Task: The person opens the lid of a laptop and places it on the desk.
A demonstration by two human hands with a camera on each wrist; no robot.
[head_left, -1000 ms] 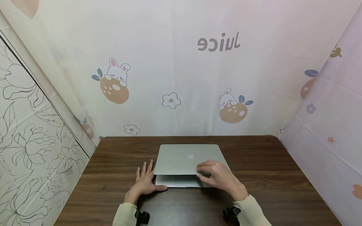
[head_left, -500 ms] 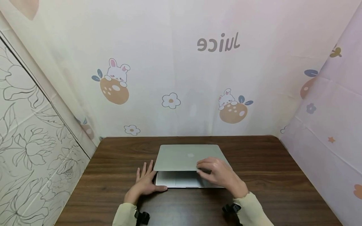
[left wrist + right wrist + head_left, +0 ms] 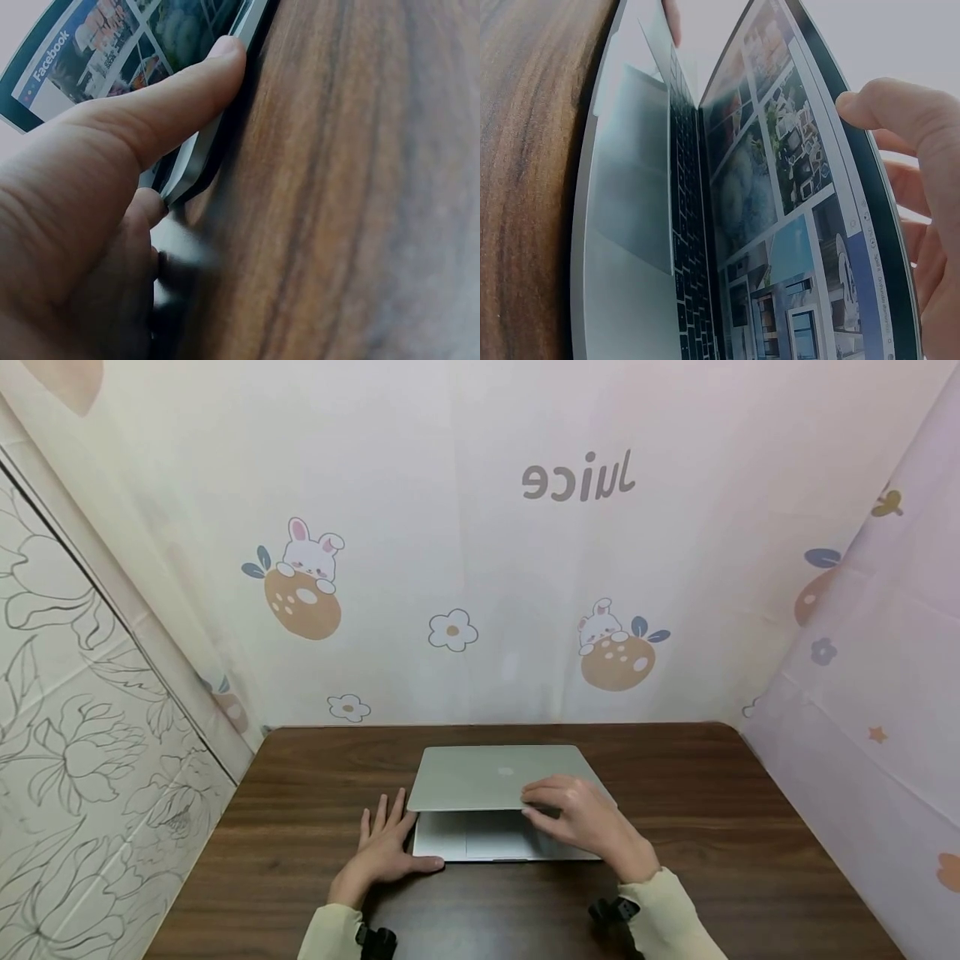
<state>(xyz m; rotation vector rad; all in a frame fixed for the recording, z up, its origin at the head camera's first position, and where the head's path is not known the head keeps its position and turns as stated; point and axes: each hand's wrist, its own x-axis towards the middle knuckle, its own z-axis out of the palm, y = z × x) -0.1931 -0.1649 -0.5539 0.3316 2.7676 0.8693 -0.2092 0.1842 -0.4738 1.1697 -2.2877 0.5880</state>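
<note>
A silver laptop (image 3: 438, 837) lies on the wooden table, its lid (image 3: 480, 781) partly raised and tilted toward the person. My right hand (image 3: 581, 818) pinches the lid's front edge right of centre, the thumb (image 3: 855, 109) on the screen side and the fingers behind. My left hand (image 3: 382, 852) rests at the base's left front corner, fingers straight and spread on the table. Its thumb (image 3: 195, 90) lies along the front edge. In the right wrist view the screen (image 3: 780, 165) is lit with pictures, above a black keyboard (image 3: 690, 247).
The dark wooden table (image 3: 712, 860) stretches out on both sides of the laptop. Behind it hangs a pale printed curtain (image 3: 510, 560), with more patterned cloth at the left and right. Black wrist cameras (image 3: 377, 942) are strapped at both pale yellow sleeves.
The lid's front edge has risen, widening the gap above the base. My right hand has moved up slightly with it, while my left hand stays at the corner.
</note>
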